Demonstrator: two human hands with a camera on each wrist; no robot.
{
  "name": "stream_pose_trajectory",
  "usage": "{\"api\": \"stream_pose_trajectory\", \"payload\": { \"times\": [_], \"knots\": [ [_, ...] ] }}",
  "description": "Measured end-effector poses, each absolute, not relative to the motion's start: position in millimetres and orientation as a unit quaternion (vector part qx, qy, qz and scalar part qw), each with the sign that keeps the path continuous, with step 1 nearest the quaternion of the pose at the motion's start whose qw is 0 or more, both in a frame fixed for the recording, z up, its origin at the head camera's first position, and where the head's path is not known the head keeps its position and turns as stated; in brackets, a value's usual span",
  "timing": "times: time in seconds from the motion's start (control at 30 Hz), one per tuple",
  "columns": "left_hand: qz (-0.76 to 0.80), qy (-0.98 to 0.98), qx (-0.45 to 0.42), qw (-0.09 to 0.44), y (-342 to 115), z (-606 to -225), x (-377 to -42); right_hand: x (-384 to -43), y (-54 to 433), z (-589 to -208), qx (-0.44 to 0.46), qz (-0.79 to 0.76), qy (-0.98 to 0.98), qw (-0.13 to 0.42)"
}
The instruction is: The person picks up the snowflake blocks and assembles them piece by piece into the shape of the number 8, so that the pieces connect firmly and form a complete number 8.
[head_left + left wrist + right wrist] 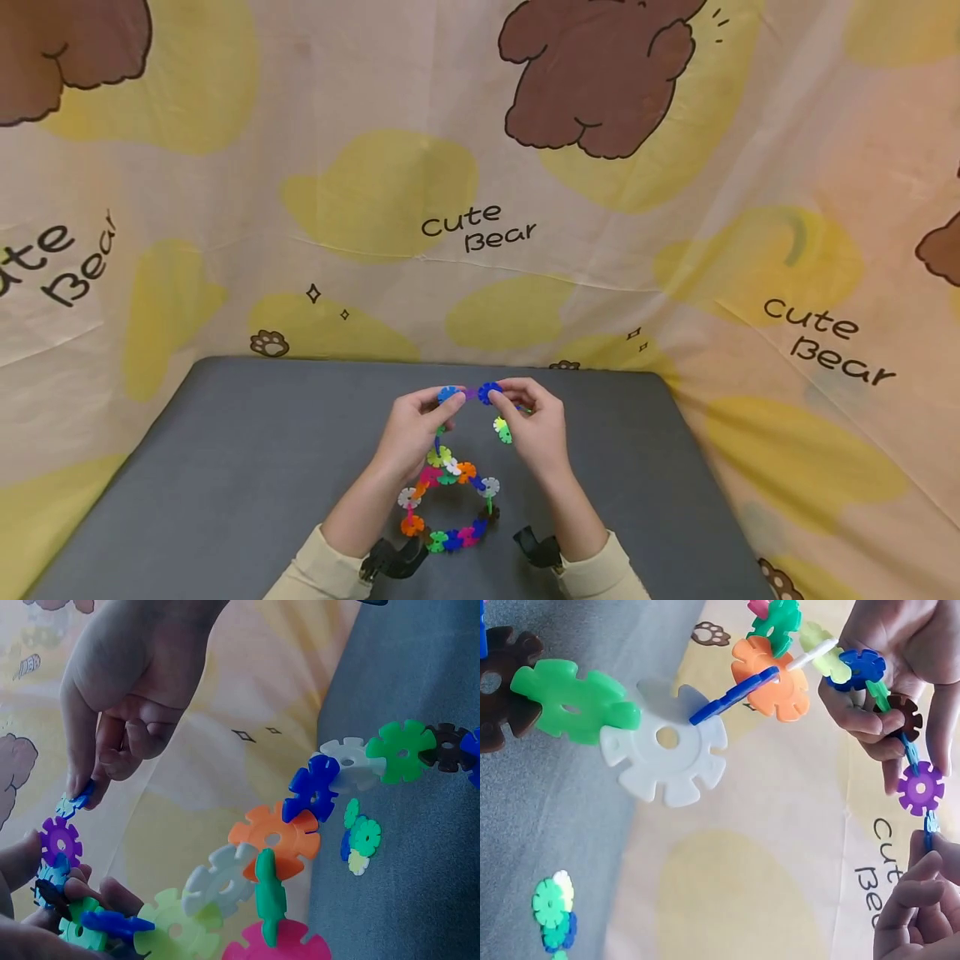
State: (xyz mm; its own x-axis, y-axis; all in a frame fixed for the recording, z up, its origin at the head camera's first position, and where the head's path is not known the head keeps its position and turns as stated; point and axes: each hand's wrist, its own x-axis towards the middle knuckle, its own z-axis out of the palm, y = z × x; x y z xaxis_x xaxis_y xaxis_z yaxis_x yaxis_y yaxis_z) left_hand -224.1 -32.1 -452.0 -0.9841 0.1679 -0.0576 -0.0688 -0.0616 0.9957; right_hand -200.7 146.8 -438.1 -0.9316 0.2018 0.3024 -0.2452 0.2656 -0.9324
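Several plastic snowflake discs are slotted into a chain that hangs down to a many-coloured ring [452,542] over the grey table. My left hand [411,429] pinches a light blue disc [447,394] near the chain's upper end. A purple disc [921,788] is joined to it, edge-on in the head view. Facing it, my right hand [538,425] holds a blue disc [490,392] between thumb and index finger, its rim against the purple disc. Between the left hand and the ring run a brown disc [904,716], a blue disc [864,669] and a yellow-green disc [178,930].
A small cluster of green, yellow and blue discs [503,430] lies on the grey table [247,467] beyond the right hand. Dark straps [396,558] circle both wrists. A bear-printed cloth [375,192] rises behind the table and at both sides.
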Motion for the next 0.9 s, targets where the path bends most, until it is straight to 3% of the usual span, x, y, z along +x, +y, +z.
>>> {"api": "stream_pose_trajectory", "payload": {
  "times": [0.57,0.8,0.9],
  "knots": [
    [0.696,0.714,0.049,0.055,-22.2,-444.9,-213.8,-204.6,158.3,-448.7,0.088,0.611,-0.755,0.22],
    [0.739,0.666,0.034,0.094,-17.8,-444.6,-215.2,-206.4,166.9,-450.5,0.09,0.609,-0.767,0.183],
    [0.771,0.63,-0.006,0.095,-17.2,-447.2,-218.6,-204.4,170.5,-459.7,0.083,0.56,-0.817,0.109]
  ]
}}
